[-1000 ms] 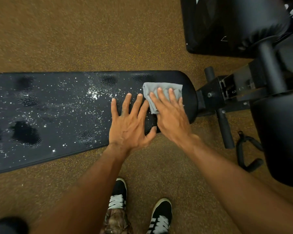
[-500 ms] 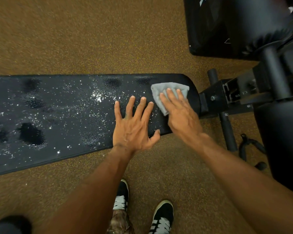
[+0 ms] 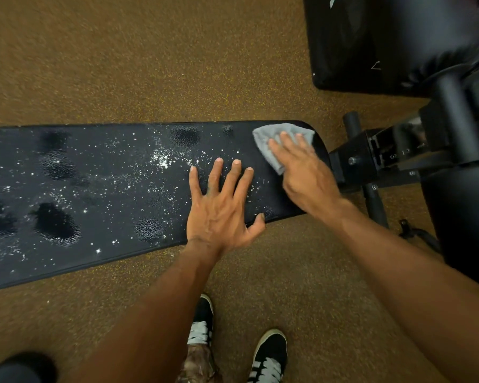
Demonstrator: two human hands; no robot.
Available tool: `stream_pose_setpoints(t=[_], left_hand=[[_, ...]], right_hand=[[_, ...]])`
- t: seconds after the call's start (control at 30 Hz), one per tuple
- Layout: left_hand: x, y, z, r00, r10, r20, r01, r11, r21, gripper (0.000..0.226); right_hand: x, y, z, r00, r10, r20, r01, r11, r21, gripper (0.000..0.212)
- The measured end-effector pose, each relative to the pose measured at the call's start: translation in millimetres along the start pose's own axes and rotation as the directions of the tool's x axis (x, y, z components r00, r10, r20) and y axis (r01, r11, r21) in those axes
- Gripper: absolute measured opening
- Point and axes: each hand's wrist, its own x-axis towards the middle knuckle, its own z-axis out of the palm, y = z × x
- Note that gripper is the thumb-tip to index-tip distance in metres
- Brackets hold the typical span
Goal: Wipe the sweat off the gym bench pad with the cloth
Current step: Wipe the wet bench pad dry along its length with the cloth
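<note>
The black bench pad (image 3: 100, 194) runs from the left edge to the middle right, speckled with bright droplets and dark wet patches. A grey cloth (image 3: 263, 139) lies on its far right end. My right hand (image 3: 302, 172) presses flat on the cloth with straight fingers, covering most of it. My left hand (image 3: 221, 205) rests flat on the pad just left of the cloth, fingers spread, thumb at the pad's near edge.
The bench's black metal frame (image 3: 376, 156) and thick foam rollers (image 3: 465, 217) stand at the right. Another black pad (image 3: 371, 42) fills the upper right. Brown speckled floor (image 3: 122, 56) surrounds the bench. My two shoes (image 3: 268, 357) are below, close to the pad.
My right hand has slid the cloth toward the pad's far right corner. My left hand has stayed flat on the pad. The view has shifted slightly.
</note>
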Motion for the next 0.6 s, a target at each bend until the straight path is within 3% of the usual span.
stream_pose_setpoints(t=[0.13,0.27,0.4,0.6], left_hand=[[0.2,1.0,0.4,1.0,-0.004,-0.001,0.004,1.0,-0.003,0.092],[0.6,1.1,1.3,1.0,-0.002,0.002,0.002,1.0,0.007,0.092],[0.4,0.6,0.2,1.0,-0.002,0.003,0.002,1.0,0.005,0.092],[-0.6,1.1,1.1,1.0,-0.01,-0.008,0.01,1.0,0.006,0.092]], right_hand=[[38.8,-9.9,-7.0,0.993,0.113,-0.029,-0.113,0.993,-0.017,0.064],[42.3,-49.1,6.1,0.998,-0.061,0.002,0.06,0.998,0.034,0.06],[0.5,-21.4,4.6,0.99,-0.138,0.023,0.138,0.99,0.021,0.065],[26.2,4.5,-3.2,0.996,0.093,-0.016,-0.094,0.991,-0.095,0.065]])
